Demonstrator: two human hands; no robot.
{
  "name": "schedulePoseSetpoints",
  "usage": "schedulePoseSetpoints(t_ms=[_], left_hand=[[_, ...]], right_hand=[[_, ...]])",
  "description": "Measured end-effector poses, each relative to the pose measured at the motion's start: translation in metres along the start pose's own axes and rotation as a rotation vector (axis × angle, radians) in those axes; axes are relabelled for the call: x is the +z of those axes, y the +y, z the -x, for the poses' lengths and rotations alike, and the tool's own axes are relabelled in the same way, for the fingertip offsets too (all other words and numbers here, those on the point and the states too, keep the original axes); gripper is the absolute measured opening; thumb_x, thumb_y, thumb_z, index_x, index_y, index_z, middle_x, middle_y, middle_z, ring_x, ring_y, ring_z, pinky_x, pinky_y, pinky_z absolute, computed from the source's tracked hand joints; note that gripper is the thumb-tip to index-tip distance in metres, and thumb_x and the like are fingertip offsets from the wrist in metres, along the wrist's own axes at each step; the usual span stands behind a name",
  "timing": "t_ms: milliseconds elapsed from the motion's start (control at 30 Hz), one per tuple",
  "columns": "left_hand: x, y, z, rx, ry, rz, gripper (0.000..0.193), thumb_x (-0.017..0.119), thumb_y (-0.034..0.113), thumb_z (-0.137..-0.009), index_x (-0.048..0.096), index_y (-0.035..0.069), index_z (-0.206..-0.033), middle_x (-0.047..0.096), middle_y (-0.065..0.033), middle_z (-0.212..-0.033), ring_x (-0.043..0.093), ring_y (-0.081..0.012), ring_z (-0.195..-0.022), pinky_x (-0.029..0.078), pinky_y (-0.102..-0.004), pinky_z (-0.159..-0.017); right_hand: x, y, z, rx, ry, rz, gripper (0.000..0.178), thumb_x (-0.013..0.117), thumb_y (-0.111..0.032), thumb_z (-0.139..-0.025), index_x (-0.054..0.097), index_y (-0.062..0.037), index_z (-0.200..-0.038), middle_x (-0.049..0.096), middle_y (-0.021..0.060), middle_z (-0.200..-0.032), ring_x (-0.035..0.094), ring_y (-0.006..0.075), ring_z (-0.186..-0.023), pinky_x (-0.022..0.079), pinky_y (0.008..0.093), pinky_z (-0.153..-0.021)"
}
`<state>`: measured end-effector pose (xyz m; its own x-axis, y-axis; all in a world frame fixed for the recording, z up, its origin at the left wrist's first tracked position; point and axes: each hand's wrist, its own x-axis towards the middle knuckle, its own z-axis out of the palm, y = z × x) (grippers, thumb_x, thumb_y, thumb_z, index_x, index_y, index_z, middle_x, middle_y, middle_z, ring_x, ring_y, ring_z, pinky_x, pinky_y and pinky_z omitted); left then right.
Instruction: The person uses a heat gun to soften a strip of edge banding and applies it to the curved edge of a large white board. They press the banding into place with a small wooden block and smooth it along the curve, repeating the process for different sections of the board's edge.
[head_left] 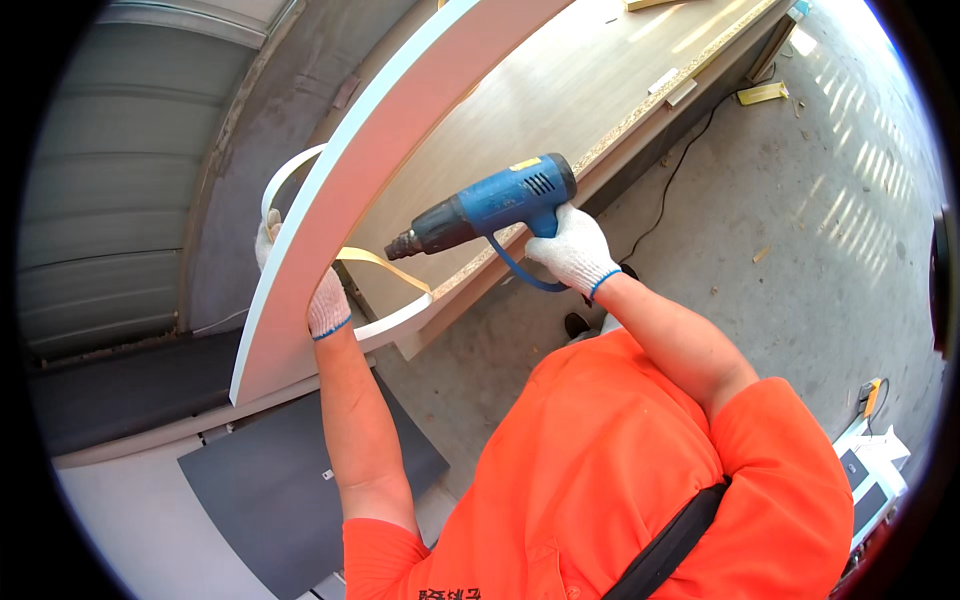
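Orange shirt (620,470) filling the lower right of the frame, crossed by a dark strap (668,548) at the bottom. Right hand (572,248), gloved in white knit, seen at centre with fingers wrapped tight round the grip of a blue heat gun (495,205); black nozzle aimed toward the left, at the edge of the board. Black cord looped under the grip and trailing off over the concrete floor (800,250) on the right. Left hand (325,300), also gloved, pressed against the white curved panel (350,190) at centre left; fingers partly hidden behind the panel, so grip not clearly told, though glove touched both the panel and the edge banding strip (385,265). Strip looped out from behind the panel at upper left, then ran just below the nozzle toward the board's raw edge. Wood-grain board (570,90) stretched from centre to upper right, on the worktop. Dark grey sheet (270,490) lay at lower left. Yellow tool (763,93) lay on the floor at upper right.
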<state>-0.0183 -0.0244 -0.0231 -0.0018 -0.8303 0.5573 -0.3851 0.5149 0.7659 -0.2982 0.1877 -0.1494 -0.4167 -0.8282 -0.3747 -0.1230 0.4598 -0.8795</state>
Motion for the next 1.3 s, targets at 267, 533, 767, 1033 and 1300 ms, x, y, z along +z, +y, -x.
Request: schedulePoseSetpoints(t_ms=[267,533,767,1033,1300], left_hand=[[0.002,0.003,0.002,0.013,-0.009,-0.017,0.055,0.058,0.034,-0.115,0.055,-0.013,-0.143,0.067,-0.017,-0.123,0.068,-0.0213,-0.114,0.054,-0.0342,-0.102],[0.002,0.004,0.003,0.022,-0.009,-0.031,0.055,0.057,0.035,-0.115,0.055,-0.013,-0.142,0.067,-0.0173,-0.124,0.068,-0.0217,-0.114,0.054,-0.0345,-0.102],[0.001,0.002,0.007,0.029,-0.01,-0.036,0.056,0.057,0.035,-0.115,0.055,-0.013,-0.142,0.067,-0.0176,-0.124,0.068,-0.022,-0.115,0.054,-0.0348,-0.103],[0.001,0.003,0.007,0.035,-0.015,-0.046,0.057,0.057,0.036,-0.115,0.055,-0.013,-0.142,0.067,-0.0179,-0.125,0.068,-0.0223,-0.115,0.054,-0.0352,-0.103],[0.0,0.002,0.003,0.031,-0.02,-0.054,0.057,0.057,0.037,-0.115,0.056,-0.013,-0.141,0.067,-0.0182,-0.125,0.068,-0.0227,-0.116,0.054,-0.0355,-0.103]], right_hand=[[-0.008,-0.033,-0.005,-0.128,0.056,0.038,0.04,0.072,-0.028,-0.078,0.071,0.0016,-0.104,0.075,0.0271,-0.094,0.075,0.0457,-0.097,0.059,0.0495,-0.088],[-0.016,-0.039,-0.004,-0.149,0.042,0.056,0.045,0.074,-0.028,-0.076,0.069,0.003,-0.107,0.075,0.0267,-0.092,0.075,0.045,-0.094,0.059,0.0485,-0.087],[-0.014,-0.037,-0.001,-0.167,0.081,0.021,0.046,0.075,-0.029,-0.076,0.069,0.0036,-0.109,0.074,0.0271,-0.091,0.075,0.045,-0.094,0.059,0.0482,-0.086],[-0.021,-0.045,-0.002,-0.218,0.105,0.102,0.045,0.073,-0.028,-0.076,0.068,0.0027,-0.108,0.075,0.026,-0.092,0.075,0.0455,-0.094,0.059,0.0494,-0.087],[-0.02,-0.033,-0.005,-0.169,0.08,0.132,0.048,0.075,-0.03,-0.076,0.069,0.0028,-0.111,0.075,0.0276,-0.092,0.075,0.0462,-0.095,0.059,0.0492,-0.086]])
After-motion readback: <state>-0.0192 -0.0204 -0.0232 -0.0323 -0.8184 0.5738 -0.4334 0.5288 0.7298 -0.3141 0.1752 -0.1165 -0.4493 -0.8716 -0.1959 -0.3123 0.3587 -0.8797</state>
